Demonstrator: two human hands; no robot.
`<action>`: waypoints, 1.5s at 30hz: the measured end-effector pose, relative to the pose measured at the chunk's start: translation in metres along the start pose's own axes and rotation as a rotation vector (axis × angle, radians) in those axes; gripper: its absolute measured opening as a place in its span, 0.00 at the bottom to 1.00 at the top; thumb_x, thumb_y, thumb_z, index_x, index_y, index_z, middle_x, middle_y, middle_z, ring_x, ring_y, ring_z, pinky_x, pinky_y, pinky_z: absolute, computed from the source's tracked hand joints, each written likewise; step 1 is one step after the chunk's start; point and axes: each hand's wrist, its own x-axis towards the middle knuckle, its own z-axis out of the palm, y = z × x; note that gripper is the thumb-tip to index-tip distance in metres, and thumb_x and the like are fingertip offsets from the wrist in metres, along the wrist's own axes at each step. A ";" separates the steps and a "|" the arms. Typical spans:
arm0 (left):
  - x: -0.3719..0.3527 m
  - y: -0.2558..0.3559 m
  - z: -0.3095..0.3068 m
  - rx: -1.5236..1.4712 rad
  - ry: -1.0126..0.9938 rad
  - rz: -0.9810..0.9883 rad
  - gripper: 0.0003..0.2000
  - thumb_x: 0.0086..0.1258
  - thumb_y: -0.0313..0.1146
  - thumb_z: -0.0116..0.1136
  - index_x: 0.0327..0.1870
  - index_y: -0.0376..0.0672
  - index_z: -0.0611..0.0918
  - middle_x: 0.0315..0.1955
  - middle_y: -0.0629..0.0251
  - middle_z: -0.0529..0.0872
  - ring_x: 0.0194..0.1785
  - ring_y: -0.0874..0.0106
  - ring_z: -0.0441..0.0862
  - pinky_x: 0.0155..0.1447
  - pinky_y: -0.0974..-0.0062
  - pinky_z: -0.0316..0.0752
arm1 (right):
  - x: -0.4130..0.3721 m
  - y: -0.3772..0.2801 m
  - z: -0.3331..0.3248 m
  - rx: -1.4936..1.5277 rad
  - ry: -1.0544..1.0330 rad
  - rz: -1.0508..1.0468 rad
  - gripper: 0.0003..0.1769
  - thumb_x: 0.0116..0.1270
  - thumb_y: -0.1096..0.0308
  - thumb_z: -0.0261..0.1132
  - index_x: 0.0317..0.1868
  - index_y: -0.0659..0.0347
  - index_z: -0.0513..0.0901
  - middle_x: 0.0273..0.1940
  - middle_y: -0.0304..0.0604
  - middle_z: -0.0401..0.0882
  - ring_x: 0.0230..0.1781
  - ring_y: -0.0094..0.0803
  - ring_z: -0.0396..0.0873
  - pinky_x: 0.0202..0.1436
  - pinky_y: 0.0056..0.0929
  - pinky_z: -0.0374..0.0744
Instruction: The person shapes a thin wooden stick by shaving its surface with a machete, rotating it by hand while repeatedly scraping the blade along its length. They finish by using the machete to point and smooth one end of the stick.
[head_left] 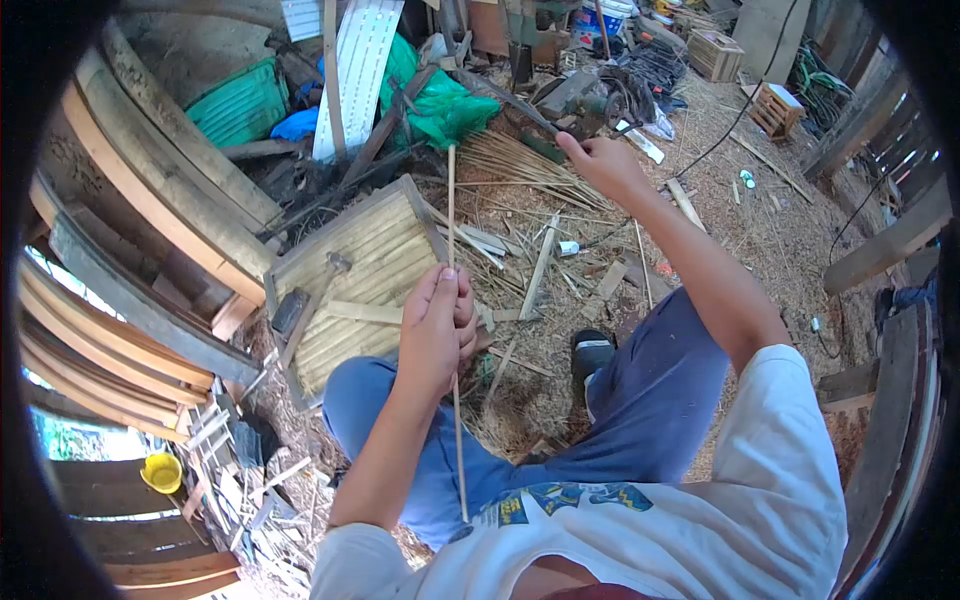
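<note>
A long thin wooden stick (451, 205) runs nearly upright through the middle of the view, its lower end near the shirt. My left hand (435, 320) is closed around it, over the knee. My right hand (605, 168) is raised farther forward and to the right, closed on a long, dark, blade-like tool (515, 103) that points up and left. The tool and the stick are apart. A slatted wooden panel (375, 255) lies left of my left hand, with a hammer (318, 295) on it.
Thin sticks (535, 165) lie in a pile ahead, beside green netting (425, 100). Wood scraps and shavings cover the ground. Curved timbers (160, 200) stand at the left, above a yellow hard hat (161, 473). Crates (775, 110) and a black cable (735, 125) are at the right.
</note>
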 end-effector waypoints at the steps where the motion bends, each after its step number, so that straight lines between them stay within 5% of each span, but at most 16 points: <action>1: 0.002 0.002 -0.001 -0.042 -0.005 -0.017 0.11 0.86 0.40 0.42 0.40 0.48 0.71 0.20 0.80 0.60 0.16 0.87 0.51 0.17 0.84 0.46 | -0.002 0.007 -0.001 0.037 0.032 -0.019 0.43 0.69 0.26 0.53 0.36 0.63 0.90 0.26 0.57 0.84 0.32 0.54 0.86 0.35 0.48 0.79; 5: 0.013 0.001 -0.009 0.014 0.014 -0.003 0.10 0.86 0.40 0.42 0.42 0.47 0.72 0.20 0.81 0.60 0.17 0.87 0.52 0.18 0.84 0.47 | -0.029 -0.020 -0.007 0.163 0.001 -0.130 0.41 0.73 0.29 0.53 0.36 0.65 0.88 0.19 0.47 0.78 0.20 0.41 0.75 0.28 0.42 0.71; 9: 0.017 0.001 -0.005 -0.099 0.000 -0.005 0.10 0.86 0.39 0.43 0.42 0.45 0.72 0.20 0.80 0.61 0.16 0.87 0.53 0.18 0.84 0.47 | -0.063 -0.054 -0.006 0.129 -0.017 -0.487 0.31 0.72 0.37 0.60 0.32 0.59 0.86 0.19 0.45 0.77 0.18 0.41 0.75 0.26 0.41 0.70; 10: 0.016 0.001 -0.004 -0.095 0.017 -0.008 0.10 0.86 0.38 0.44 0.42 0.46 0.73 0.20 0.80 0.61 0.16 0.87 0.53 0.18 0.83 0.46 | -0.069 -0.058 -0.004 0.105 -0.040 -0.534 0.31 0.66 0.33 0.64 0.35 0.57 0.90 0.20 0.49 0.80 0.22 0.49 0.81 0.27 0.43 0.76; 14: 0.016 0.003 0.005 -0.062 0.069 -0.009 0.08 0.83 0.37 0.47 0.43 0.45 0.74 0.19 0.81 0.60 0.16 0.87 0.52 0.17 0.82 0.45 | -0.081 -0.066 0.010 0.096 -0.024 -0.811 0.34 0.64 0.30 0.64 0.24 0.57 0.82 0.17 0.48 0.77 0.21 0.49 0.80 0.25 0.44 0.75; 22: 0.026 -0.017 0.015 0.179 0.117 0.053 0.09 0.83 0.33 0.46 0.41 0.41 0.76 0.20 0.79 0.68 0.20 0.88 0.61 0.22 0.82 0.55 | -0.084 -0.054 0.010 -0.033 0.012 -0.828 0.35 0.63 0.28 0.64 0.22 0.55 0.79 0.16 0.48 0.77 0.19 0.50 0.80 0.23 0.45 0.75; 29: 0.026 -0.027 0.025 0.309 0.081 0.141 0.11 0.85 0.36 0.44 0.41 0.42 0.75 0.19 0.80 0.65 0.18 0.88 0.59 0.21 0.83 0.53 | -0.089 -0.034 -0.001 -0.105 0.045 -0.822 0.32 0.67 0.33 0.64 0.28 0.57 0.82 0.19 0.47 0.78 0.20 0.48 0.81 0.26 0.42 0.75; 32: 0.016 -0.019 0.036 0.184 0.034 0.057 0.12 0.87 0.39 0.42 0.41 0.45 0.74 0.17 0.81 0.61 0.15 0.88 0.55 0.17 0.85 0.49 | -0.060 -0.018 -0.012 0.107 -0.027 -0.080 0.36 0.70 0.30 0.57 0.39 0.58 0.89 0.24 0.50 0.84 0.27 0.46 0.86 0.34 0.43 0.79; 34: 0.005 -0.019 0.044 0.145 -0.016 0.101 0.12 0.87 0.40 0.42 0.40 0.45 0.74 0.18 0.81 0.61 0.15 0.88 0.55 0.17 0.85 0.49 | -0.027 0.033 -0.018 0.126 0.121 0.128 0.43 0.70 0.26 0.52 0.36 0.62 0.90 0.27 0.59 0.85 0.36 0.55 0.86 0.42 0.48 0.79; 38: 0.017 -0.017 0.032 0.158 -0.023 0.099 0.12 0.86 0.40 0.43 0.41 0.46 0.73 0.18 0.82 0.61 0.15 0.88 0.54 0.17 0.85 0.49 | -0.027 0.070 -0.009 0.136 0.308 0.087 0.42 0.72 0.29 0.51 0.36 0.64 0.89 0.27 0.58 0.85 0.34 0.56 0.85 0.41 0.49 0.78; 45: 0.023 -0.010 0.030 0.033 -0.051 -0.026 0.10 0.86 0.39 0.44 0.45 0.45 0.74 0.20 0.79 0.64 0.15 0.88 0.55 0.18 0.83 0.51 | -0.092 -0.030 -0.019 0.106 0.053 -0.487 0.33 0.69 0.34 0.61 0.31 0.59 0.84 0.21 0.49 0.80 0.24 0.48 0.83 0.28 0.45 0.75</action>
